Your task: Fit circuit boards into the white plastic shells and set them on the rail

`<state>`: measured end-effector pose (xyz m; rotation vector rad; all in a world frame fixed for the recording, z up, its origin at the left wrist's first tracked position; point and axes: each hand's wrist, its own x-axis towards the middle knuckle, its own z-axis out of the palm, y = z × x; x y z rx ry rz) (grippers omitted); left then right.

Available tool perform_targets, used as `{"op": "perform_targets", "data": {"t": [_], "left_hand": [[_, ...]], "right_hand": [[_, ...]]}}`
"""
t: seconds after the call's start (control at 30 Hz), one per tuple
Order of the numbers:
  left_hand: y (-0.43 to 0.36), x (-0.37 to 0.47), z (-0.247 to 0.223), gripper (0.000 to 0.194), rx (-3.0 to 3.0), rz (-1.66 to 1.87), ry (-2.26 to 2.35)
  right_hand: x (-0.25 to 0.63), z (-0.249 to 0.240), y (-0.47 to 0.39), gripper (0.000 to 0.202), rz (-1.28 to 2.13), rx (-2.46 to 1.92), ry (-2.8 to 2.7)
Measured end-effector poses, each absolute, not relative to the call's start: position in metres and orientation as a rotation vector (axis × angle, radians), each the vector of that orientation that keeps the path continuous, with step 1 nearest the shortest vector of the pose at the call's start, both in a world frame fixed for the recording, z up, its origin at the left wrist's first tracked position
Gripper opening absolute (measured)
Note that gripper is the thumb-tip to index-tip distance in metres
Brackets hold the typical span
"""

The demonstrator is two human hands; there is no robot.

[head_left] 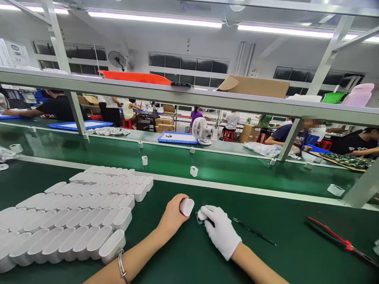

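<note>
Bare and with a bracelet at the wrist, my left hand (173,215) wraps its fingers round a white oval case (187,207), whose end faces up. Just to its right, my right hand (220,228) wears a white glove. Its thumb and fingers pinch a small, thin piece with a greenish edge (199,217), partly covered by the fingertips. The two hands are close but apart. Rows of similar white oval cases (85,215) stand on the green work surface to the left of my left hand.
A thin dark tool (254,232) and red-handled pliers (340,236) lie to the right. Beyond a pale strip, a green belt (166,163) carries scattered white cases. Metal posts (291,138) hold a shelf (207,94) across the front. Several people work farther back.
</note>
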<state>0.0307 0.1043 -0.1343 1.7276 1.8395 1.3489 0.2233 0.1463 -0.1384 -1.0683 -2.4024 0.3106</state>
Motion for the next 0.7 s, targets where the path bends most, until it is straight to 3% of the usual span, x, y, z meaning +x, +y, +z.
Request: {"op": "perform_targets", "data": {"t": [0.13, 0.27, 0.43, 0.7], "left_hand": [[0.105, 0.030, -0.136, 0.043, 1.701, 1.344, 1.821], [0.103, 0.031, -0.132, 0.032, 1.683, 1.340, 1.797], [0.101, 0.035, -0.128, 0.034, 1.733, 1.333, 1.704], [0.100, 0.037, -0.128, 0.047, 1.789, 1.280, 1.634]], "right_hand": [[0.230, -0.141, 0.146, 0.059, 0.376, -1.163, -2.330], [0.231, -0.135, 0.152, 0.045, 0.418, -1.103, -2.426], [0.241, -0.137, 0.165, 0.058, 0.467, -0.943, -2.507], [0.236, -0.135, 0.152, 0.031, 0.543, -0.723, -2.208]]}}
